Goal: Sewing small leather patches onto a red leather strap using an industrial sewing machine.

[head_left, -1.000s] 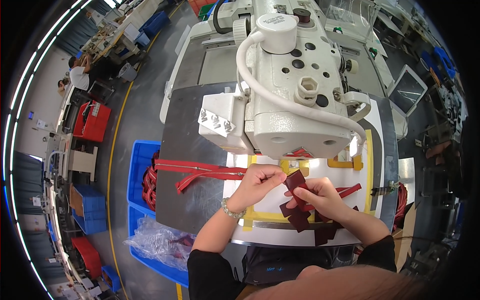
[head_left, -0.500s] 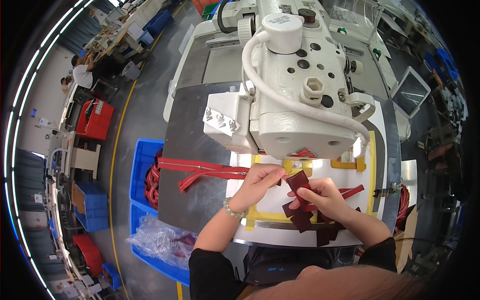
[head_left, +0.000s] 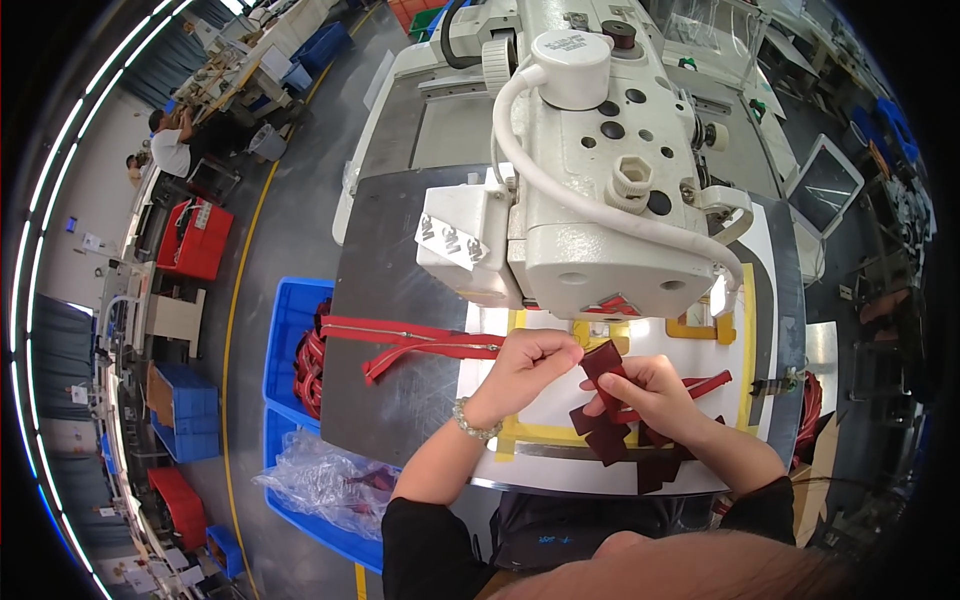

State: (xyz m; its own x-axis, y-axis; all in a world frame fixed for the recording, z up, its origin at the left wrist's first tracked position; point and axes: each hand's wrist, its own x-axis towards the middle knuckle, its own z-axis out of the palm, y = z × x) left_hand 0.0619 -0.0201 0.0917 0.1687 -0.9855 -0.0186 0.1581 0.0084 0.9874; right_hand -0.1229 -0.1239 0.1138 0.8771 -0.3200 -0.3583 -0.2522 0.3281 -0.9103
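My right hand [head_left: 655, 392] grips a dark red fabric piece [head_left: 602, 362], thumb on top, with its end held up toward the left. Beside that end, my left hand [head_left: 528, 368] is closed with thumb and forefinger pinched together; what lies in the pinch is too small to make out. Red zipper strips [head_left: 415, 335] stretch left from behind my left hand across the dark metal table. Another red strip [head_left: 712, 384] sticks out to the right of my right hand. Loose dark red fabric patches [head_left: 606, 443] lie below my hands on the white, yellow-taped sheet.
A large white sewing machine [head_left: 600, 240] stands just beyond my hands. On the left, blue bins [head_left: 268, 345] hold red zipper strips and a clear plastic bag [head_left: 325, 470]. A tablet-like screen [head_left: 828, 183] stands at the right. Far left, a person [head_left: 172, 145] sits at a bench.
My left thumb and forefinger have shifted slightly right, closer to the end of the dark red piece. The right hand keeps its hold, and the view has shifted slightly.
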